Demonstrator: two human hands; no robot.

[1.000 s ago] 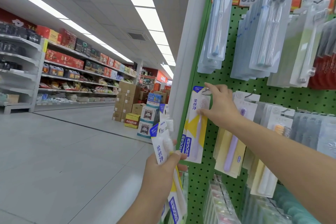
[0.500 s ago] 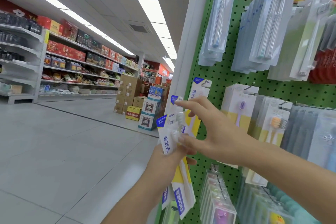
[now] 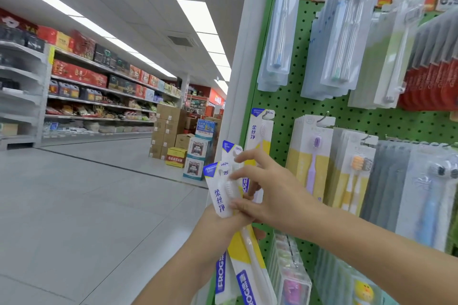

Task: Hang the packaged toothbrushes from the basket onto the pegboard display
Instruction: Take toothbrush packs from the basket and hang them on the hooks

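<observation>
L hand [image 3: 223,228] grips a bunch of toothbrush packs [image 3: 244,265]; R hand [image 3: 270,195] pinches the front pack [image 3: 221,190], w/ green pegboard [image 3: 292,106] just behind.

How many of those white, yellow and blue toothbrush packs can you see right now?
3, maybe more hidden: one pack hanging on the green pegboard, and two packs fanned in the left hand, where the right hand is picking at them.

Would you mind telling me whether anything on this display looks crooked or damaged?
Nothing stands out. The yellow-and-white pack hangs straight on its hook at the pegboard edge; neighbouring packs look intact. The left hand grips more packs; the right hand picks one.
</observation>
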